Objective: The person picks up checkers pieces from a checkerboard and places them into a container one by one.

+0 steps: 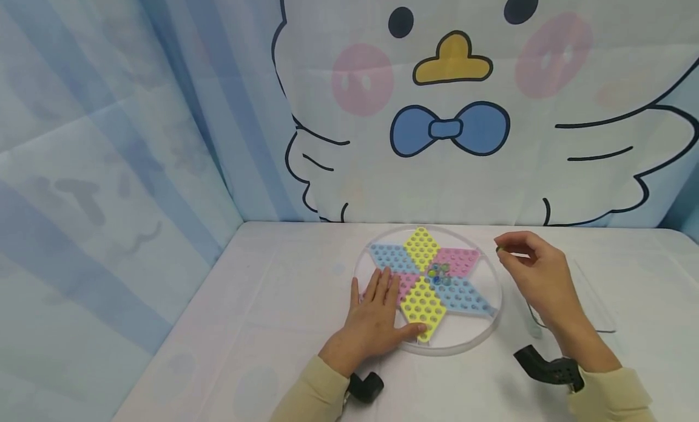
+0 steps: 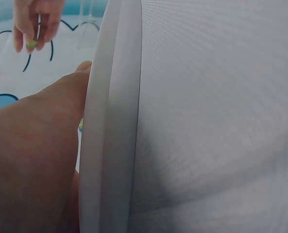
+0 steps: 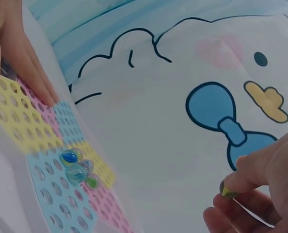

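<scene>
A round Chinese checkers board lies on the table, its perforated star in yellow, pink and blue. Several glass marbles cluster just right of the star's centre; blue, clear and green ones show in the right wrist view. My left hand rests on the board's left side with fingers spread, the thumb over the near yellow point. Off the board's right edge, my right hand is raised and pinches a green-and-yellow marble between thumb and fingertips. From the left wrist, the board's pale rim fills the middle of the view.
A transparent rectangular item lies on the table behind my right forearm, partly hidden by it. A cloth backdrop with a cartoon print rises behind the table, and a blue-striped cloth hangs at the left.
</scene>
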The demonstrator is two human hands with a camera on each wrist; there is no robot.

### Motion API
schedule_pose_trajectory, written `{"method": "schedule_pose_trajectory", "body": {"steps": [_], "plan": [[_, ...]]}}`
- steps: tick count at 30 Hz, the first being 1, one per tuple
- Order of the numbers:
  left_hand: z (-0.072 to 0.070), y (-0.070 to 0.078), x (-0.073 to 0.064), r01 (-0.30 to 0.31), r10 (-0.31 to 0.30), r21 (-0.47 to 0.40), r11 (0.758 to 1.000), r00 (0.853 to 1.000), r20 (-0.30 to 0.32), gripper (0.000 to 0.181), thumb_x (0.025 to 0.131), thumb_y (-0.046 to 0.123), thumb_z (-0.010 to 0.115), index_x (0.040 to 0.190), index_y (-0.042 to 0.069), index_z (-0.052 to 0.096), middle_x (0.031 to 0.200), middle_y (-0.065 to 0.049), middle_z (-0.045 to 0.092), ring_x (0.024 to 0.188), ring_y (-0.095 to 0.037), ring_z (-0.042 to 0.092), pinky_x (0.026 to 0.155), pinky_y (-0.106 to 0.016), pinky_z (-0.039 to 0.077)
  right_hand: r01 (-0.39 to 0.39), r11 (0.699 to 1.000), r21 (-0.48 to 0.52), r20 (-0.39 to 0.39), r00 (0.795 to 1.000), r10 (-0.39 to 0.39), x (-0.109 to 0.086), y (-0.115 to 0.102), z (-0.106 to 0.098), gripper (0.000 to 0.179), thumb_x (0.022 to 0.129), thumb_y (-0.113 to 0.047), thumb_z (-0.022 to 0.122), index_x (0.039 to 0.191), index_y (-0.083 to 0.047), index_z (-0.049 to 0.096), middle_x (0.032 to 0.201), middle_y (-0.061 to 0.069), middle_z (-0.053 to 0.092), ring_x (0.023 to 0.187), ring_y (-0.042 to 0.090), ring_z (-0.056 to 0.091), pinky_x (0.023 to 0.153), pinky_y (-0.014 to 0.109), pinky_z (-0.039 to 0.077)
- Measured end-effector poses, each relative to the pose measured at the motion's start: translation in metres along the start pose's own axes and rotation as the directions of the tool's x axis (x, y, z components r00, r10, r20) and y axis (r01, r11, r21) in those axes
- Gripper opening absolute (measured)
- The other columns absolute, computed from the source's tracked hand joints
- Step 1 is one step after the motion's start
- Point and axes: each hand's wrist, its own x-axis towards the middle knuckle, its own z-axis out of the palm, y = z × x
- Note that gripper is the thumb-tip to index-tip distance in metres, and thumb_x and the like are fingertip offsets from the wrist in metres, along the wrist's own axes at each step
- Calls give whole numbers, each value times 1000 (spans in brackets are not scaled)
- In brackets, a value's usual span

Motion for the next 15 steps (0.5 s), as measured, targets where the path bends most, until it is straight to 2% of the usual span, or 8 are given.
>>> {"method": "schedule_pose_trajectory", "body": {"steps": [8,15], "plan": [[0,0,0,-3,3,-7,1000,1000,0,105,87,82,37,161,13,7,169,-7,-3,156,-24,-6,121,-61,-5,-43,999,25,-16,999,44,3,11,-15,25,99,-15,59,121,-4,62,109,-11,59,98,-10,52,78,-1,44],[0,0,0,-4,4,-2,1000,1000,-4,106,86,83,37,161,14,6,169,-7,-4,156,-24,-6,121,-62,-5,-117,993,-11,7,993,117,5,23,-26,30,100,-20,57,125,-4,60,111,-6,59,92,-12,53,75,-1,44]]}}
